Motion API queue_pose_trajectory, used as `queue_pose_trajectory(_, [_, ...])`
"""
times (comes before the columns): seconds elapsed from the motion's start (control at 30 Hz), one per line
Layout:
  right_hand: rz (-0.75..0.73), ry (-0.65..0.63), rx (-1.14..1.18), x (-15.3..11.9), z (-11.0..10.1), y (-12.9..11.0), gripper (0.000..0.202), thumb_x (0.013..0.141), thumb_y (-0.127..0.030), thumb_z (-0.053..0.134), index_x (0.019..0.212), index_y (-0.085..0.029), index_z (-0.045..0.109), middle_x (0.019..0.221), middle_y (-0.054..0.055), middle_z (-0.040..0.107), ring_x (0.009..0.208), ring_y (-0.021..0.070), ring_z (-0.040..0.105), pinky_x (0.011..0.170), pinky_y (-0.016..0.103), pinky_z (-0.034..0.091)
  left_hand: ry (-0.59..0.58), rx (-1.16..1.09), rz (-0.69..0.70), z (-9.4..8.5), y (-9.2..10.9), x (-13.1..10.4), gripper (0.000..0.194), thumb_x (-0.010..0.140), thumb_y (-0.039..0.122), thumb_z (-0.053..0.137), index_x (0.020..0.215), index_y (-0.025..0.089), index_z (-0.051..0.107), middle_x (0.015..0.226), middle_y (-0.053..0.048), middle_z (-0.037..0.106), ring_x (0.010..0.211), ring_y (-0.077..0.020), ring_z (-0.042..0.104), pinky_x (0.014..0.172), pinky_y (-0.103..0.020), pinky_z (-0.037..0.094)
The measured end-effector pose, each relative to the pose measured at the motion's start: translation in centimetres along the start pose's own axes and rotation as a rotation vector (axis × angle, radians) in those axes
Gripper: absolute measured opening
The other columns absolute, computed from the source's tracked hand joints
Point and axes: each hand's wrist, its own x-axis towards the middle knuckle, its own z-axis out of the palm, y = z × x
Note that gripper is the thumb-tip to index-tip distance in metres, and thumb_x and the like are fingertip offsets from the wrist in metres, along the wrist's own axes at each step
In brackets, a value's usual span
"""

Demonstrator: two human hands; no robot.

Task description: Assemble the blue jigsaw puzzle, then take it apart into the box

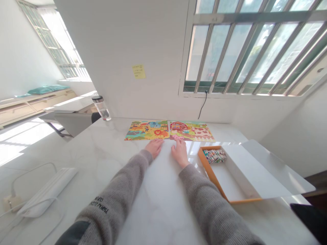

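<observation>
Two bright picture sheets lie side by side on the white marbled table, close to the wall. The left one, a yellow animal picture (146, 131), shows a lion and an elephant. On the right one, a farm picture (194, 131), there is a red barn and a spotted cow. My left hand (154, 147) rests at the lower edge of the animal picture, fingers stretched out. My right hand (180, 151) touches the lower left edge of the farm picture with its fingers apart. Neither hand grips anything that I can see.
An orange-edged box (214, 180) with a bundle of small colourful pieces (214, 156) stands at right, its white lid flap (255, 170) spread outward. A water bottle (102, 108) stands at the back left. A power strip (48, 194) with cables lies at left.
</observation>
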Motion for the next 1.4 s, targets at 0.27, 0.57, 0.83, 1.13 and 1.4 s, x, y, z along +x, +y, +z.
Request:
queue_pose_trajectory(0.27, [-0.026,0.090,0.078,-1.0,-1.6,4.1,0.043,0.085,-0.019,0.047,0.125,-0.010,0.059,0.122,0.017,0.057,0.115,0.0282,0.050,0.104,0.042,0.040,0.034,0.069,-0.104,4.7,7.6,5.7,0.058,0.090,0.026,0.049,0.146,0.017,0.040,0.151,-0.012,0.043,0.136,-0.0283,0.039,0.114,-0.043,0.031])
queue_pose_trajectory(0.57, [-0.001,0.201,0.047,0.0,-3.5,9.6,0.045,0.083,-0.019,0.047,0.125,-0.007,0.059,0.125,0.020,0.053,0.117,0.0305,0.048,0.106,0.045,0.039,0.104,0.212,-0.252,5.0,7.7,6.1,0.048,0.089,0.033,0.051,0.135,0.018,0.051,0.137,-0.012,0.052,0.127,-0.0298,0.044,0.110,-0.042,0.035])
queue_pose_trajectory(0.83, [0.113,0.243,-0.051,2.1,-6.1,13.8,0.046,0.084,-0.021,0.047,0.127,-0.010,0.058,0.128,0.018,0.051,0.121,0.0298,0.044,0.107,0.042,0.034,0.115,0.217,-0.303,5.0,7.5,6.1,0.048,0.089,0.033,0.050,0.135,0.019,0.052,0.137,-0.011,0.055,0.124,-0.0315,0.045,0.108,-0.045,0.037])
queue_pose_trajectory(1.13, [0.200,0.264,-0.169,4.8,-7.3,16.3,0.035,0.086,-0.024,0.049,0.118,-0.016,0.062,0.121,0.016,0.055,0.113,0.0305,0.046,0.101,0.044,0.032,0.085,0.280,-0.346,4.9,7.6,6.1,0.051,0.091,0.037,0.046,0.137,0.017,0.049,0.141,-0.011,0.053,0.127,-0.0308,0.045,0.109,-0.043,0.035])
queue_pose_trajectory(1.4, [0.176,0.253,-0.165,5.7,-7.0,16.8,0.040,0.086,-0.028,0.052,0.122,-0.013,0.060,0.120,0.018,0.054,0.109,0.0308,0.047,0.094,0.041,0.039,0.120,0.352,-0.385,4.3,7.8,6.0,0.048,0.091,0.036,0.044,0.135,0.018,0.050,0.133,-0.013,0.059,0.123,-0.0309,0.047,0.104,-0.048,0.035])
